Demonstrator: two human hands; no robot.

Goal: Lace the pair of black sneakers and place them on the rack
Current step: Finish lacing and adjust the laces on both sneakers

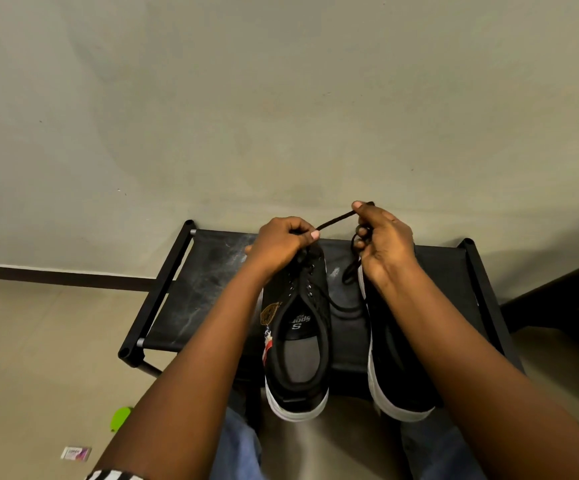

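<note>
Slippage of the black shoelace [336, 219] is judged the main risk: if either pinch loosens while the lace is drawn taut between the hands, the threaded end could pull back out of an eyelet. The left hand [283, 242] is curled tight at the tongue of the left sneaker [298, 344], pinching the lace, while the right hand [383, 240] grips the other end, fingers curled. Both sneakers, the right sneaker [397, 372] included, are seen resting on the black shoe rack [205, 289].
</note>
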